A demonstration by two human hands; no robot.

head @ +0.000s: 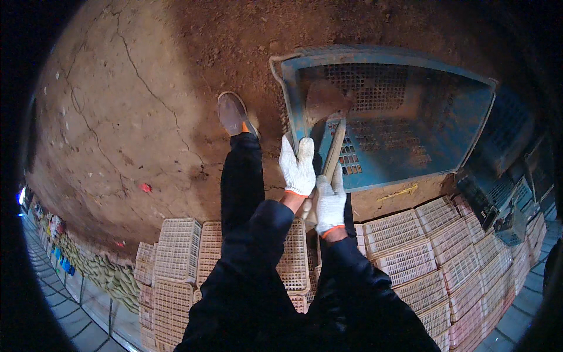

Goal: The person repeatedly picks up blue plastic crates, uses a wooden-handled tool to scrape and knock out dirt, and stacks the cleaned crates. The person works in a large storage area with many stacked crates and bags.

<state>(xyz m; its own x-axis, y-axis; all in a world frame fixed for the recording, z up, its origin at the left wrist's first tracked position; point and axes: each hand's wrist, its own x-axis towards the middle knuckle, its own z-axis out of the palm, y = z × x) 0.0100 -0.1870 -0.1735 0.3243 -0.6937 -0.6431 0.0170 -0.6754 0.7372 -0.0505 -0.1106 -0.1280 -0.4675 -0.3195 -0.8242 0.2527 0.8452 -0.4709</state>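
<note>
My left hand [299, 169], in a white knit glove with an orange cuff, grips the left edge of a dirty blue plastic crate [470, 149] at its lower corner. A similar glove covers my right hand [330, 202], which is closed around the wooden handle [335, 147] of a hoe. The rusty hoe blade [324, 100] is at the crate's left side, over its opening. Brown soil clings to the crate's slotted walls. The handle's lower end is partly hidden by my hands.
Stacked pale slatted crates [409, 259] stand near my legs and to the right. More dark crates [510, 202] lie beyond them. My shoe [234, 113] is on the cracked earth floor [132, 110]. Filled sacks [94, 264] line the lower left. A cord [276, 72] hangs at the blue crate's corner.
</note>
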